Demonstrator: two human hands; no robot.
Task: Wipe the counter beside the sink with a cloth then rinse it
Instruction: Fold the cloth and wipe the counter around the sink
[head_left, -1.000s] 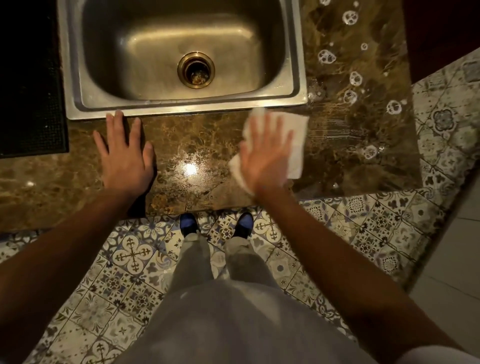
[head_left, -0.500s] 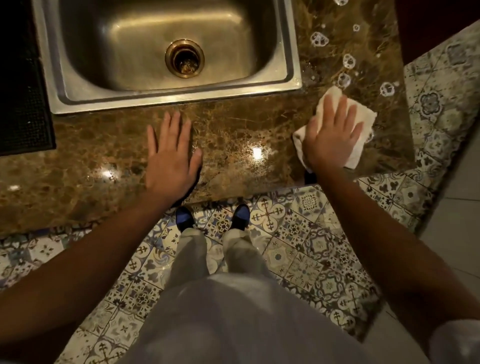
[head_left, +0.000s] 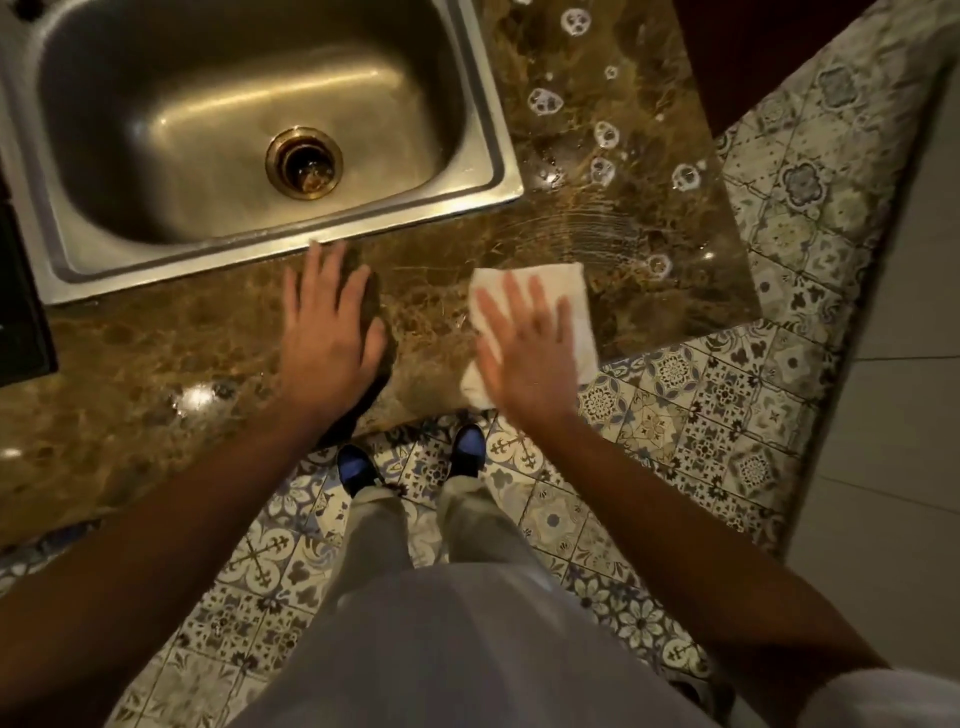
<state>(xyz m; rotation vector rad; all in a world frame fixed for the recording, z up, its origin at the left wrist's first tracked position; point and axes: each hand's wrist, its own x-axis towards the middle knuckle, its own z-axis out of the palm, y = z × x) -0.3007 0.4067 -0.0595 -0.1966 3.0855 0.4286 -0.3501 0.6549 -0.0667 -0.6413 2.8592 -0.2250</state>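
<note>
A white folded cloth (head_left: 569, 301) lies on the brown marble counter (head_left: 156, 353) near its front edge, right of the steel sink (head_left: 493, 156). My right hand (head_left: 524, 358) presses flat on the cloth with straight, spread fingers. My left hand (head_left: 327, 332) rests flat on the bare counter just in front of the sink rim, fingers straight. Soapy foam rings (head_left: 605, 135) and wet streaks (head_left: 597, 234) cover the counter to the right of the sink.
The sink drain (head_left: 304, 162) sits in the empty basin. A black mat (head_left: 21, 312) lies at the far left. The counter ends at the right (head_left: 748, 291) above patterned floor tiles (head_left: 701, 426). My shoes (head_left: 467, 449) stand below the front edge.
My right hand has slid the cloth leftward and toward the front edge, away from the foam. My left hand stays flat on the counter near the sink rim.
</note>
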